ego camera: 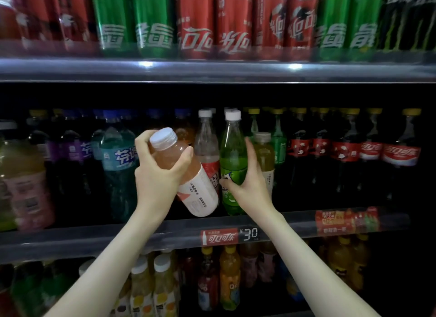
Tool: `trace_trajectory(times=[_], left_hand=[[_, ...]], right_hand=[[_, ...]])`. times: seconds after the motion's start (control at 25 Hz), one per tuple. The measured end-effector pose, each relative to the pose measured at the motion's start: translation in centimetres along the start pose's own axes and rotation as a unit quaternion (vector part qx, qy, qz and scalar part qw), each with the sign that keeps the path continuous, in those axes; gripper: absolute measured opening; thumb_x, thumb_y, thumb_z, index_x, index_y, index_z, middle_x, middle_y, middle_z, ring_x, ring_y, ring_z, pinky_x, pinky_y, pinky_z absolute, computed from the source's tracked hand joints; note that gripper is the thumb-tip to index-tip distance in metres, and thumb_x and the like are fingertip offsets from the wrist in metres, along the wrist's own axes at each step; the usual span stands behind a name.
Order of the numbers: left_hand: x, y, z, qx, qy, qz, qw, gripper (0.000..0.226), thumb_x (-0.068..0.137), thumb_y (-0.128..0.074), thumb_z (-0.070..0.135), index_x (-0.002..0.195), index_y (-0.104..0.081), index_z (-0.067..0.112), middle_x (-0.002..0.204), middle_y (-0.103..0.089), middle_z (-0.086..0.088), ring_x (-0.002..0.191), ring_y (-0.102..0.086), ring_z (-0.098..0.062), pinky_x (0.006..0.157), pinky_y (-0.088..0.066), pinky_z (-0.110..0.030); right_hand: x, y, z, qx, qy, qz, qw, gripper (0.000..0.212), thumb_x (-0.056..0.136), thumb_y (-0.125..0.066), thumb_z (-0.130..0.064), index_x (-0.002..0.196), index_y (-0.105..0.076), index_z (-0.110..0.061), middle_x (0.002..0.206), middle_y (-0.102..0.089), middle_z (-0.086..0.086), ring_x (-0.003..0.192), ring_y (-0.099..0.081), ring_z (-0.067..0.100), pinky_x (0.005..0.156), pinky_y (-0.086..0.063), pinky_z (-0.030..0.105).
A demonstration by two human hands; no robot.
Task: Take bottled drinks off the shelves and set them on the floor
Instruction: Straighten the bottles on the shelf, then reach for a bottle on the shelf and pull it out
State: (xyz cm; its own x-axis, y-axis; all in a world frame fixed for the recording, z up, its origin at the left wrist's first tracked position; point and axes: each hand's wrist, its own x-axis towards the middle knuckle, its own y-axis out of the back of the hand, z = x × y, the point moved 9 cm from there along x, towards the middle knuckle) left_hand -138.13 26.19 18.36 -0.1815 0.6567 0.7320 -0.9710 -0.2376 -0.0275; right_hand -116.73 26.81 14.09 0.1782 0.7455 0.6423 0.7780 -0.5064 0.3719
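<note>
Three shelf levels show, the middle shelf (94, 243) packed with bottles. Two hands reach up to it, one bottle each. The left hand (157, 175) has its grip curled tight round a peach drink bottle (195, 191), tilted before the row. The right hand (245, 182) wraps its grip round a green bottle (232, 156), upright in that row

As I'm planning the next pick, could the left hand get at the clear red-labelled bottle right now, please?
Probably not: the left hand grips the tilted peach bottle, which crosses in front of the clear red-labelled bottle.
</note>
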Motion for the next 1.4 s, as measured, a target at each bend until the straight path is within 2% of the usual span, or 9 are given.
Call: trace_trajectory(times=[0.24,0.52,0.76,0.84,0.92,1.0,1.08,1.28,1.4], left_hand=[[-0.7,0.7,-1.3,-0.002,0.041,-0.012,0.999,0.048,0.080,-0.072,0.036,0.116,-0.040,0.039,0.089,-0.062,0.018,0.078,-0.061,0.007,0.061,-0.046,-0.007],[-1.4,1.3,-1.4,-0.021,0.062,-0.026,0.998,0.047,0.081,-0.070,0.035,0.118,-0.041,0.036,0.087,-0.061,0.027,0.079,-0.060,0.010,0.062,-0.047,-0.008],[-3.3,2.4,-3.4,-0.034,0.122,-0.060,0.990,0.041,0.077,-0.071,0.045,0.109,-0.047,0.040,0.089,-0.059,0.031,0.086,-0.061,0.002,0.077,-0.051,-0.029],[-5.4,3.5,-5.0,-0.015,0.156,-0.066,0.985,0.041,0.073,-0.070,0.049,0.106,-0.048,0.041,0.089,-0.060,0.029,0.085,-0.062,0.000,0.078,-0.053,-0.032],[-8.3,5.0,-6.9,0.013,0.197,-0.079,0.977,0.041,0.073,-0.072,0.050,0.105,-0.049,0.039,0.086,-0.062,0.028,0.082,-0.062,0.000,0.077,-0.052,-0.029],[-11.8,7.1,-9.7,0.040,0.265,-0.083,0.960,0.041,0.073,-0.073,0.049,0.105,-0.049,0.037,0.086,-0.064,0.023,0.082,-0.063,0.000,0.076,-0.053,-0.029],[-15.3,9.9,-12.5,0.069,0.332,-0.081,0.937,0.041,0.069,-0.069,0.052,0.103,-0.049,0.039,0.090,-0.065,0.016,0.086,-0.064,-0.006,0.080,-0.055,-0.036],[-24.0,19.7,-18.0,0.050,0.498,-0.075,0.862,0.042,0.081,-0.066,0.051,0.117,-0.050,0.039,0.109,-0.063,0.009,0.099,-0.063,-0.011,0.089,-0.053,-0.040],[-28.0,27.5,-18.9,-0.017,0.551,-0.073,0.831,0.031,0.093,-0.058,0.033,0.122,-0.051,0.037,0.111,-0.065,0.004,0.102,-0.065,-0.011,0.092,-0.051,-0.033]], right_hand=[[0.9,0.4,0.7,-0.267,-0.015,0.049,0.962,0.112,0.079,-0.069,-0.052,0.151,0.013,-0.030,0.144,-0.034,0.013,0.131,-0.028,0.031,0.109,-0.025,0.047],[-1.0,-0.1,2.3,-0.409,0.065,-0.041,0.909,0.131,0.071,-0.072,-0.059,0.137,0.039,-0.037,0.159,0.015,0.009,0.145,0.011,0.024,0.113,0.014,0.052],[-0.8,-0.7,2.3,-0.433,0.057,-0.025,0.899,0.116,0.080,-0.065,-0.057,0.145,0.028,-0.034,0.159,0.016,0.009,0.140,0.029,0.021,0.107,0.024,0.055],[-3.1,-1.4,-0.1,-0.304,0.091,-0.003,0.948,0.096,0.085,-0.064,-0.049,0.153,0.002,-0.031,0.161,-0.001,0.006,0.147,0.011,0.019,0.117,0.005,0.052],[-7.5,-4.4,-1.9,-0.014,0.058,-0.099,0.993,0.088,0.084,-0.071,-0.037,0.149,-0.012,-0.042,0.156,-0.021,-0.009,0.144,-0.015,0.002,0.118,-0.017,0.028],[-14.0,-10.4,-3.5,0.122,-0.017,-0.286,0.950,0.106,0.075,-0.081,-0.030,0.139,-0.002,-0.059,0.151,-0.019,-0.024,0.136,-0.024,-0.011,0.110,-0.026,0.014],[-20.0,-16.0,-3.6,0.091,-0.028,-0.386,0.918,0.115,0.074,-0.080,-0.032,0.131,0.013,-0.068,0.146,-0.012,-0.033,0.129,-0.023,-0.015,0.104,-0.029,0.018],[-29.1,-26.6,-2.6,0.206,-0.148,-0.456,0.853,0.113,0.077,-0.075,-0.021,0.140,0.010,-0.061,0.151,-0.029,-0.019,0.135,-0.036,0.000,0.112,-0.036,0.038],[-33.8,-32.6,-5.1,0.307,-0.247,-0.477,0.786,0.102,0.083,-0.069,-0.003,0.145,-0.004,-0.051,0.133,-0.053,-0.012,0.111,-0.062,0.010,0.091,-0.053,0.035]])
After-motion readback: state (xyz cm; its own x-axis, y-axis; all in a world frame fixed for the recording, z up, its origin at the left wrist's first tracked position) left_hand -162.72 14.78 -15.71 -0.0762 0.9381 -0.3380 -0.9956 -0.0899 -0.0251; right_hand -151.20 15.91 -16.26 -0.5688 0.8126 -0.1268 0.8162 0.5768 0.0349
